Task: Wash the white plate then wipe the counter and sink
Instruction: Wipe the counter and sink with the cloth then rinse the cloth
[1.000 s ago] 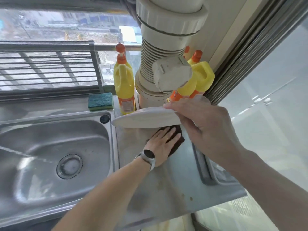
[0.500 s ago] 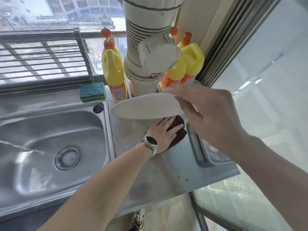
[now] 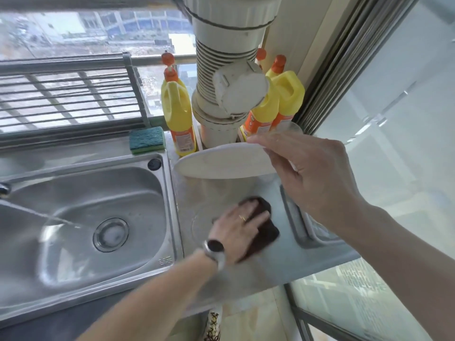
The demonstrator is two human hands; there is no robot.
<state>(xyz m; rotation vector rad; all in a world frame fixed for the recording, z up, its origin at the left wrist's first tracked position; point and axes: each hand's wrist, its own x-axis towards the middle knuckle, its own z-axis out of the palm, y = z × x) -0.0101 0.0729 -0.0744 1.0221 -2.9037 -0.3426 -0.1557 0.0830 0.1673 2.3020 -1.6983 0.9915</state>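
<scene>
Holding white plate (image 3: 221, 161) near-flat, right hand (image 3: 310, 178); left hand (image 3: 236, 230) presses cloth (image 3: 266, 232).

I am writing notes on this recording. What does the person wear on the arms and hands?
Both forearms are bare, with no sleeves in view. The left hand has a thin gold ring on one finger, and the left wrist carries a wristwatch with a round black face and a silver band. The right hand shows no jewellery.

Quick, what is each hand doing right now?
Left hand: flat and open, pressing the dark cloth onto the counter.
Right hand: holding the white plate by its edge, lifted above the counter.
</scene>
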